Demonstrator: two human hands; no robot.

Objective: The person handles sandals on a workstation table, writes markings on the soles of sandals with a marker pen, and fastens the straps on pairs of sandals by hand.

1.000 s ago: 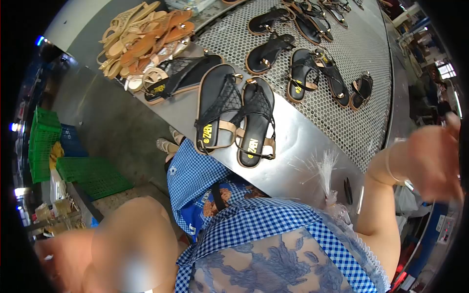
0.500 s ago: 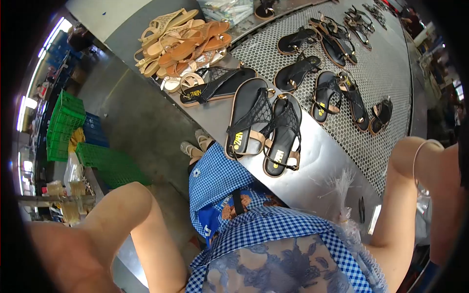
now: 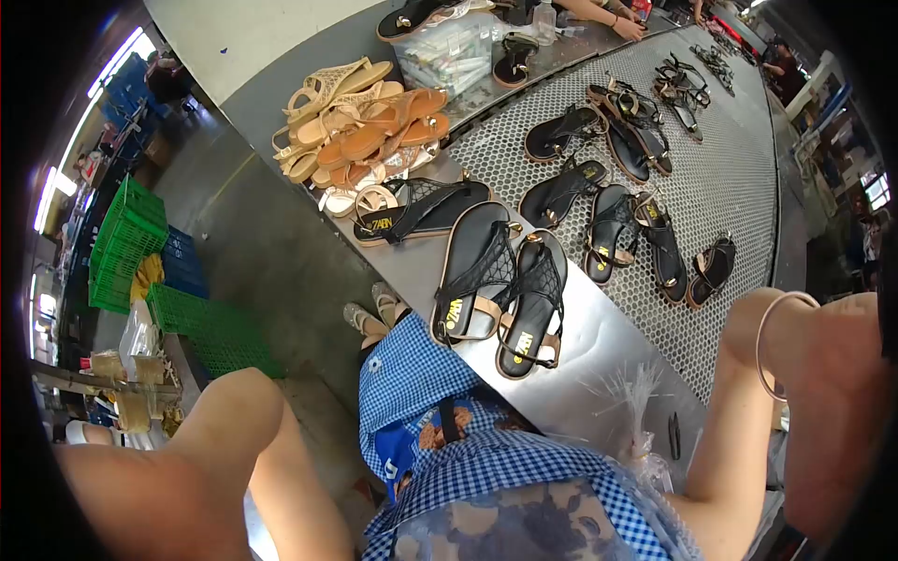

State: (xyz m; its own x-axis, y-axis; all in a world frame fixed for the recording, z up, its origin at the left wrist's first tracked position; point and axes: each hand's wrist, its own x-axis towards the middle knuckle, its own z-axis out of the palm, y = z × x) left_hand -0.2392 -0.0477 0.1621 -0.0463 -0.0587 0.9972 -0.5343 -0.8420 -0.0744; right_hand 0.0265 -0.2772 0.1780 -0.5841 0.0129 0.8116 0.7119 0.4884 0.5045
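My left hand (image 3: 140, 500) is raised close to the camera at the lower left; its fingers are out of sight. On the right side my right hand (image 3: 832, 402) is also raised, beyond a thin bracelet (image 3: 763, 351), and its fingers do not show either. A pair of black sandals with mesh straps, one left (image 3: 475, 273) and one right (image 3: 533, 309), lies side by side on the metal table edge (image 3: 599, 351) in front of me. Another black sandal (image 3: 421, 213) lies crosswise behind them. No sandal touches my hands.
Several black sandals lie on the perforated conveyor (image 3: 725, 173). Tan and brown sandals (image 3: 369, 126) are piled at the table's far left, near a clear bin (image 3: 447, 51). A co-worker's hand (image 3: 629, 28) shows at the top. Tweezers (image 3: 674, 435) and green crates (image 3: 128, 243) are nearby.
The view has tilted upward, so the table and sandals sit lower in it. A co-worker's arms have come into sight at the top. Both my hands remain raised near the camera.
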